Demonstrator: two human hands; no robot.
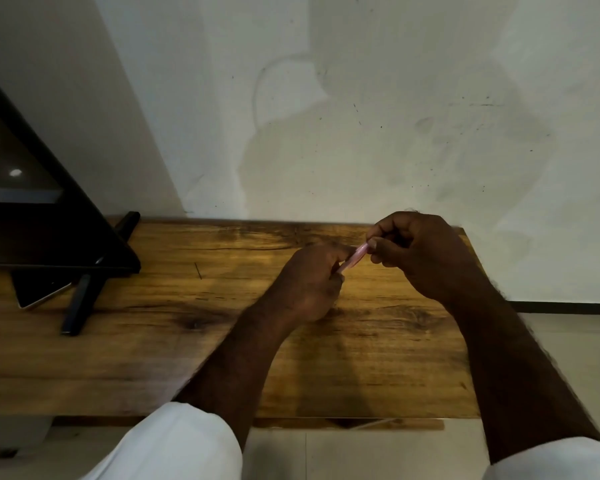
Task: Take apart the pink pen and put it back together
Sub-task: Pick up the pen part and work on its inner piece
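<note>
Pink pen [353, 258] held in the air above the wooden table [160, 341], between both hands, tilted with upper end toward the right. Only a short stretch of barrel visible; rest hidden in the fists. Left hand [307, 289] wrapped closed around the lower part. Right hand [426, 254] closed on the upper end, thumb and fingertips pinched at the tip. Cannot tell whether the pen is whole or already parted; no loose pieces visible on the table.

Judged step: twisting or pulling at the upper end, either to separate or to rejoin; which of the two not clear.

To do it well: hold barrel steady with left, turn with right only. Keep both halves in one line so threads do not cross. Keep hands low over the table so a spring or refill, if freed, lands on wood and not the floor.

Further out: black monitor stand [77, 306] and screen [32, 220] at left, well apart. Pale wall [361, 116] behind.
</note>
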